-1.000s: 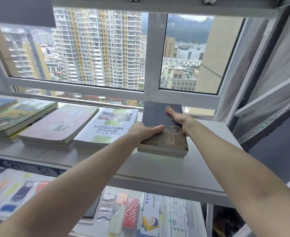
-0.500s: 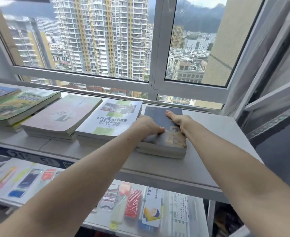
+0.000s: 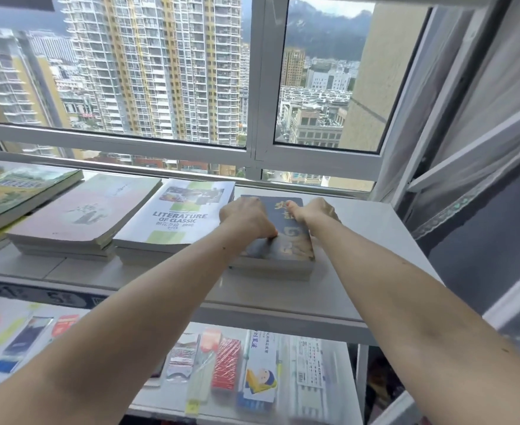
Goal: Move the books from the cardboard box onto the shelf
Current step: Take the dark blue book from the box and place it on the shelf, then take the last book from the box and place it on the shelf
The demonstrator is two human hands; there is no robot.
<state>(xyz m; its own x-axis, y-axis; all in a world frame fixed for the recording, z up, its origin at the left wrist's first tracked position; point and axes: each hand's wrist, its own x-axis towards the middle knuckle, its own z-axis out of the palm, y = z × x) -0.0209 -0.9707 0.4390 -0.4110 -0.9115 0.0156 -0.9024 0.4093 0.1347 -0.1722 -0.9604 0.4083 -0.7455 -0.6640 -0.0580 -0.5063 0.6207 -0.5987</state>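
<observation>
A dark blue book point(image 3: 286, 243) with a gold pattern lies flat on the white shelf point(image 3: 369, 259), right of a row of book stacks. My left hand point(image 3: 246, 217) grips its left edge, thumb on the cover. On the right edge sits my right hand point(image 3: 315, 210), whose thumb lies across the top near the far end. The fingers of both hands are hidden behind the book's sides. The cardboard box is out of view.
Left of the blue book lie a white "Literature of Classic" book point(image 3: 176, 216), a pink book point(image 3: 90, 210) and a green book point(image 3: 16, 191), each on a stack. A window frame point(image 3: 252, 154) runs right behind. A lower shelf point(image 3: 338, 400) holds several bookmarks and packets.
The blue book has come down from a tilted hold to lie flat on the shelf next to the white book. Both hands stayed on it.
</observation>
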